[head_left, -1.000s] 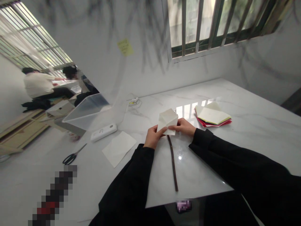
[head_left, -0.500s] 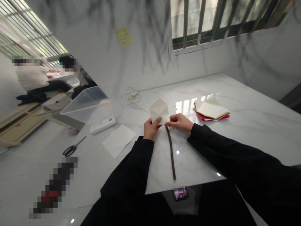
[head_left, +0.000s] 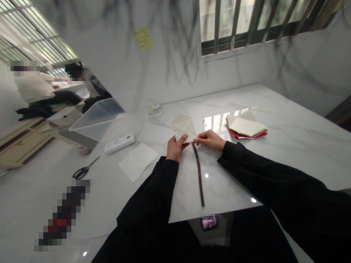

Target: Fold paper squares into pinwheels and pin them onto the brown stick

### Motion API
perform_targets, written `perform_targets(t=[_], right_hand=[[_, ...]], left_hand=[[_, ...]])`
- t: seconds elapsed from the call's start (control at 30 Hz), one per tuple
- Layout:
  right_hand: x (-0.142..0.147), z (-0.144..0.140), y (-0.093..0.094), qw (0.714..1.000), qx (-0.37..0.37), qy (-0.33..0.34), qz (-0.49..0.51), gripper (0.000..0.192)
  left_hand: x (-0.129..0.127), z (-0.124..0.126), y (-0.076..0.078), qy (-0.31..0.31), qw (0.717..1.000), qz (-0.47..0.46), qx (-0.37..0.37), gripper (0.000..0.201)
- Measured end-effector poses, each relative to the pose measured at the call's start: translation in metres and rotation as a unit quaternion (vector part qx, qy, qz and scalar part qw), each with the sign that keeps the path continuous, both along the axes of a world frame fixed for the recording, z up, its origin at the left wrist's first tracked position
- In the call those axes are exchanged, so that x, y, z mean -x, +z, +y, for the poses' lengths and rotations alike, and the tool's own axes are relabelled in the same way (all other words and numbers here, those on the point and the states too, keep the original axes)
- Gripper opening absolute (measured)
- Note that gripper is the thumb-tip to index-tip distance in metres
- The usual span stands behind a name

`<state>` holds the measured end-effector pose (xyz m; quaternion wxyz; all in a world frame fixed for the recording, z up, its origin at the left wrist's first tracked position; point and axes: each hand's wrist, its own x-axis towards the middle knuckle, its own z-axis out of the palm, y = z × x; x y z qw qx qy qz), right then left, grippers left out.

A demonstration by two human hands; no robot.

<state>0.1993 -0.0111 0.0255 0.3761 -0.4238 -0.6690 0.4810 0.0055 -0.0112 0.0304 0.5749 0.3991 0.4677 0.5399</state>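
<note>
A folded cream paper (head_left: 184, 126) lies low over the white marble table (head_left: 287, 146), near its middle. My left hand (head_left: 176, 147) pinches its near edge from the left. My right hand (head_left: 210, 139) pinches the same edge from the right. Both sleeves are black. A thin dark brown stick (head_left: 199, 174) lies on the table just below the hands, running toward me.
A stack of coloured paper sheets (head_left: 246, 128) lies to the right. Left of the hands are a flat white sheet (head_left: 138, 162), a white remote-like device (head_left: 120, 143), black scissors (head_left: 84, 169) and a clear plastic bin (head_left: 98, 119). Two people sit far off at the left.
The folded paper has come down from an upright hold to nearly flat on the table, and both hands have moved slightly away from me with it.
</note>
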Motion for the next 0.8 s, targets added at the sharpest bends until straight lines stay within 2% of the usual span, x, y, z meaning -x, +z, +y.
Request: perform_targets(t=[0.27, 0.57, 0.8], right_hand=[[-0.001, 0.003, -0.005, 1.000, 0.005, -0.003, 0.026, 0.056], [0.000, 0.009, -0.015, 0.995, 0.027, -0.064, 0.076, 0.056], [0.001, 0.007, -0.014, 0.994, 0.031, -0.060, 0.083, 0.058]], left_hand=[[0.000, 0.000, -0.002, -0.004, 1.000, 0.015, -0.012, 0.053], [0.001, 0.002, -0.008, -0.039, 0.996, 0.071, -0.022, 0.058], [-0.001, 0.002, -0.008, -0.017, 0.997, 0.067, -0.022, 0.061]])
